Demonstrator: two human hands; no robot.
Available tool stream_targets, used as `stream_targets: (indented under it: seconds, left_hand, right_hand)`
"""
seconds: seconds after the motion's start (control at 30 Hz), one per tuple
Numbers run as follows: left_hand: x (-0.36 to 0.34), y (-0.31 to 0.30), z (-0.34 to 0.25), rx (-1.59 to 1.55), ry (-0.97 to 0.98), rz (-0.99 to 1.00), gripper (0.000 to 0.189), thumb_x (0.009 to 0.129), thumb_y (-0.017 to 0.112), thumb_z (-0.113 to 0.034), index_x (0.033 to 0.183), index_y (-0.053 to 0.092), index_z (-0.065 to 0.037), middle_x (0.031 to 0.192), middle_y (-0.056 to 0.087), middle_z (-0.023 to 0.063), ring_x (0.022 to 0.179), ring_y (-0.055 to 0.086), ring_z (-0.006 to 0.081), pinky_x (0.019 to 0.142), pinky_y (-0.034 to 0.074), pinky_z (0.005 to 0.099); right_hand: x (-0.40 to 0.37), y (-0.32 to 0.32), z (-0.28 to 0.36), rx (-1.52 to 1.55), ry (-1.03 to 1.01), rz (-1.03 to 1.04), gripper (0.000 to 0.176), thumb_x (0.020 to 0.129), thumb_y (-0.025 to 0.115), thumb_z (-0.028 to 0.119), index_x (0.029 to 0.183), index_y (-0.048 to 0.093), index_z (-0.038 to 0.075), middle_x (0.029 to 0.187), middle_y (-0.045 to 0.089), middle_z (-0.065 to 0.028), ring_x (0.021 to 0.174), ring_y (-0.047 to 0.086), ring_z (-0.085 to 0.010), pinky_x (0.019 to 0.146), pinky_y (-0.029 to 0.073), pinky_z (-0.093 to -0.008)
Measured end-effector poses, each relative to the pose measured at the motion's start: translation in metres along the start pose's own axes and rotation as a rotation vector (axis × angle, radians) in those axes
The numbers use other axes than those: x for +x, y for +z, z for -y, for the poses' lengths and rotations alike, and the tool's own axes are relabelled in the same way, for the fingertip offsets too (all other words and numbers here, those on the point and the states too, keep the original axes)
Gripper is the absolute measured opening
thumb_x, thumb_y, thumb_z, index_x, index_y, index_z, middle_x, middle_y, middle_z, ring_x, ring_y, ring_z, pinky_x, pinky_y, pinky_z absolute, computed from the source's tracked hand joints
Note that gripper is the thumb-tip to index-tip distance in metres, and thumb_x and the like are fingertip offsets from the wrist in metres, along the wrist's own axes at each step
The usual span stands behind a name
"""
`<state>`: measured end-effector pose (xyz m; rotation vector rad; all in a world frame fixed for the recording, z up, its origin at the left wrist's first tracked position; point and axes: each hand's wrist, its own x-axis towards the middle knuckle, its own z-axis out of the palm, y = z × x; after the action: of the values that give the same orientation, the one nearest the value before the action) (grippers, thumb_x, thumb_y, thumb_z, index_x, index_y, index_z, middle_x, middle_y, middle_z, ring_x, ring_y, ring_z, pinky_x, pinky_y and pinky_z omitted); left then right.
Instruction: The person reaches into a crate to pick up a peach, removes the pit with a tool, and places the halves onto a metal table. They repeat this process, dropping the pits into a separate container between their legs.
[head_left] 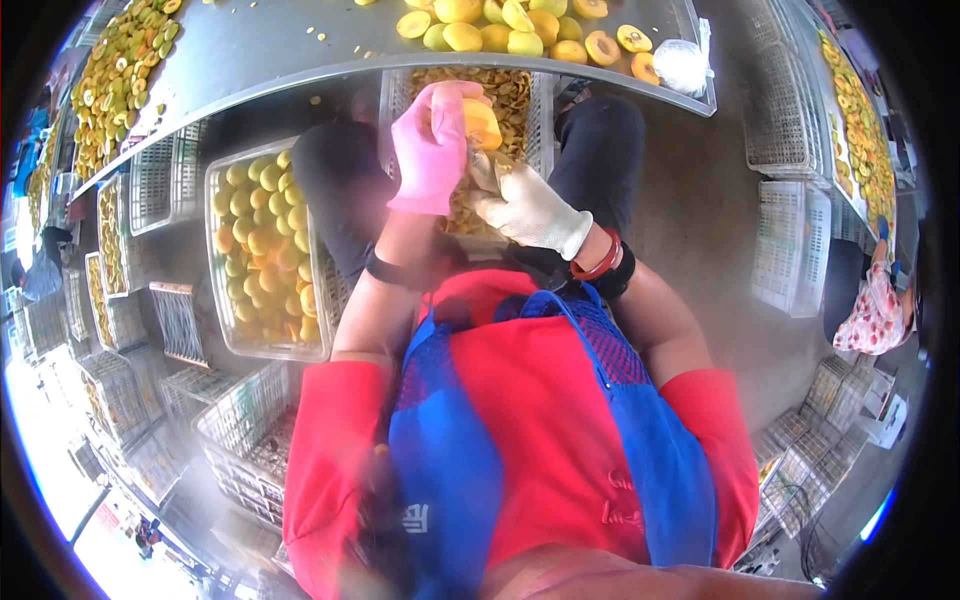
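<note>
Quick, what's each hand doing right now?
Left hand: closed, holding a yellow fruit.
Right hand: close by the fruit; cannot tell whether it holds anything.

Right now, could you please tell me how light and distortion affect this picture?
Head view: the table edge bows, the corners are black, the lower left edge is blown out, pale haze softens the basket, yet the left hand's fruit reads clearly.

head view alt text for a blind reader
A pink-gloved left hand holds a yellow fruit close to the white-gloved right hand, above a crate of fruit scraps. Another crate of fruit stands at left; more fruit, some cut, lies on the metal table ahead.
</note>
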<state>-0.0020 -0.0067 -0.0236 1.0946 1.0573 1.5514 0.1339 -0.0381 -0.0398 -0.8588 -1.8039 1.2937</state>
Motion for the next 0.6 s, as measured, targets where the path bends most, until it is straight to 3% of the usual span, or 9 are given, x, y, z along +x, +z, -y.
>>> stream_targets:
  seconds: [0.07, 0.17, 0.23, 0.27, 0.33, 0.43, 0.53, 0.6]
  left_hand:
    - [-0.003, -0.003, 0.000, -0.040, -0.063, 0.036, 0.040, 0.105, 0.045, -0.031, 0.103, 0.066, 0.003, 0.088, 0.070, 0.0106, 0.078, 0.066, 0.0143, 0.071, 0.053, 0.0267]
    - [0.004, -0.007, -0.003, -0.042, -0.105, 0.118, 0.051, 0.105, 0.041, -0.040, 0.103, 0.065, 0.004, 0.088, 0.071, 0.0119, 0.077, 0.067, 0.0161, 0.072, 0.054, 0.0276]
    - [0.010, -0.008, -0.015, -0.088, -0.241, 0.126, 0.057, 0.105, 0.039, -0.045, 0.102, 0.065, 0.005, 0.088, 0.071, 0.0128, 0.077, 0.067, 0.0168, 0.072, 0.055, 0.0282]
    - [0.012, -0.003, -0.023, -0.091, -0.285, 0.076, 0.068, 0.103, 0.034, -0.055, 0.101, 0.064, 0.005, 0.087, 0.071, 0.0153, 0.075, 0.068, 0.0195, 0.072, 0.057, 0.0304]
    - [0.019, -0.013, -0.024, -0.173, -0.279, -0.068, 0.076, 0.098, 0.032, -0.066, 0.099, 0.064, 0.003, 0.087, 0.071, 0.0170, 0.075, 0.068, 0.0214, 0.068, 0.056, 0.0305]
    - [0.034, -0.056, -0.009, -0.266, -0.203, -0.208, 0.087, 0.087, 0.037, -0.081, 0.105, 0.062, 0.001, 0.092, 0.070, 0.0200, 0.078, 0.069, 0.0294, 0.068, 0.057, 0.0352]
    - [0.026, -0.115, -0.027, -0.368, -0.167, -0.324, 0.091, 0.083, 0.040, -0.083, 0.114, 0.061, 0.000, 0.100, 0.070, 0.0189, 0.080, 0.070, 0.0306, 0.070, 0.058, 0.0389]
    - [0.008, -0.168, -0.051, -0.277, -0.118, -0.342, 0.089, 0.085, 0.044, -0.079, 0.125, 0.058, -0.001, 0.113, 0.067, 0.0197, 0.095, 0.068, 0.0309, 0.077, 0.057, 0.0407]
  right_hand:
    - [-0.003, -0.003, 0.012, 0.165, 0.159, 0.080, 0.007, 0.096, 0.056, 0.016, 0.094, 0.058, 0.010, 0.070, 0.054, 0.0005, 0.050, 0.048, -0.0056, 0.042, 0.035, -0.0243]
    - [0.000, -0.019, 0.040, 0.700, 0.772, 0.339, 0.005, 0.097, 0.054, 0.014, 0.101, 0.054, 0.011, 0.067, 0.050, 0.0014, 0.049, 0.044, -0.0067, 0.042, 0.033, -0.0247]
    - [0.002, -0.016, 0.044, 0.673, 0.732, 0.309, 0.008, 0.097, 0.055, 0.013, 0.104, 0.050, 0.012, 0.066, 0.046, 0.0032, 0.047, 0.039, -0.0054, 0.041, 0.031, -0.0231]
    - [0.001, -0.015, 0.039, 0.683, 0.711, 0.303, 0.008, 0.097, 0.055, 0.013, 0.104, 0.050, 0.012, 0.067, 0.047, 0.0029, 0.047, 0.039, -0.0054, 0.041, 0.031, -0.0231]
    - [-0.006, -0.014, 0.024, 0.749, 0.673, 0.357, 0.012, 0.096, 0.059, 0.014, 0.106, 0.053, 0.010, 0.068, 0.049, 0.0031, 0.047, 0.041, -0.0054, 0.041, 0.032, -0.0227]
    - [-0.012, -0.006, 0.032, 0.707, 0.655, 0.147, 0.015, 0.096, 0.058, 0.014, 0.105, 0.052, 0.003, 0.061, 0.048, 0.0009, 0.041, 0.042, -0.0083, 0.038, 0.031, -0.0231]
    - [-0.015, -0.021, 0.003, 0.539, 0.672, 0.081, 0.019, 0.093, 0.060, 0.011, 0.108, 0.052, 0.003, 0.060, 0.046, 0.0008, 0.039, 0.039, -0.0088, 0.036, 0.029, -0.0234]
    - [-0.013, -0.023, -0.006, 0.473, 0.684, 0.072, 0.015, 0.093, 0.058, 0.011, 0.106, 0.053, 0.004, 0.059, 0.045, 0.0013, 0.039, 0.037, -0.0084, 0.035, 0.029, -0.0232]
